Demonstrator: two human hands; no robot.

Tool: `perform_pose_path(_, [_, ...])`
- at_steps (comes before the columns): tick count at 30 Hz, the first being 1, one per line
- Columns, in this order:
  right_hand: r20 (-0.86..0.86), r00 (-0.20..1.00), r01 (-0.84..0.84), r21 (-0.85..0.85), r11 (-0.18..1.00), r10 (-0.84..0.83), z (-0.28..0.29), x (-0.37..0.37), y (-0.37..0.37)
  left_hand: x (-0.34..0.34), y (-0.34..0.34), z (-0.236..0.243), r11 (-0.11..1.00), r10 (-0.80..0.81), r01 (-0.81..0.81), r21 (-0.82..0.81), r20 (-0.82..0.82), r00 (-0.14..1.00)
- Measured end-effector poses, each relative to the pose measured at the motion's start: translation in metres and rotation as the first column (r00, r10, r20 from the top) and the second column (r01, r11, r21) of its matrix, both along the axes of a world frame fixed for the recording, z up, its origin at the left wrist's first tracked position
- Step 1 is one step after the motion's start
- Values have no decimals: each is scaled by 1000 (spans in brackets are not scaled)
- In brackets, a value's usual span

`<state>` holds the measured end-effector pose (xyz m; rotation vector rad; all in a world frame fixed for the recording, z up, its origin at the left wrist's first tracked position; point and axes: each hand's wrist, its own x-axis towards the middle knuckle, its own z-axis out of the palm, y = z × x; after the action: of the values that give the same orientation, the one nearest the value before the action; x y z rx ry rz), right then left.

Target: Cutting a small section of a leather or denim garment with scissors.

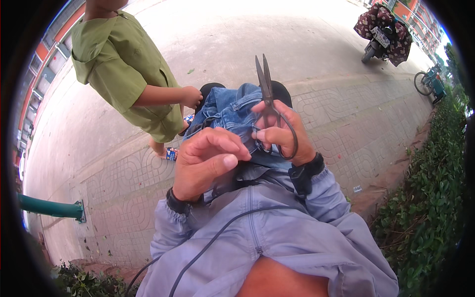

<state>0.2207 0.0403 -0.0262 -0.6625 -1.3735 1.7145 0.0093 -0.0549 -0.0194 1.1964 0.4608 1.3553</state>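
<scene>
Dark metal scissors [267, 91] are held in my right hand [294, 129], their blades pointing away from me and slightly parted at the tips. One dark handle loop shows around the right side of that hand. My left hand [204, 157] is closed, thumb and fingertips drawn together just left of the scissors' handles; anything between them is too small to make out. Blue denim cloth [229, 106], apparently a garment with seams, lies bunched across my lap beneath both hands. Part of it is hidden behind my fingers.
A child in a green outfit [121, 74] stands close on the left, an arm reaching toward my knee. A dark cord [208, 232] crosses my grey jacket. Also around are a green metal post [52, 207], a hedge [425, 198], a covered scooter [383, 37] and a cart [434, 83].
</scene>
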Motion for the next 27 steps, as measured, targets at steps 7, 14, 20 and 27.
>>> perform_pose_path(7, [19,986,-167,16,986,167,13,9,2,6,37,-2,791,586,-203,577,-616,527])
perform_pose_path(14, [167,977,-148,73,986,135,14,20,-5,12,43,-6,815,539,-86,574,-693,479])
perform_pose_path(20, [261,951,-204,113,973,169,11,24,-2,10,48,-11,846,466,2,533,-742,481])
perform_pose_path(27, [229,939,-265,-2,964,259,14,26,4,14,42,-24,893,404,-81,443,-708,579])
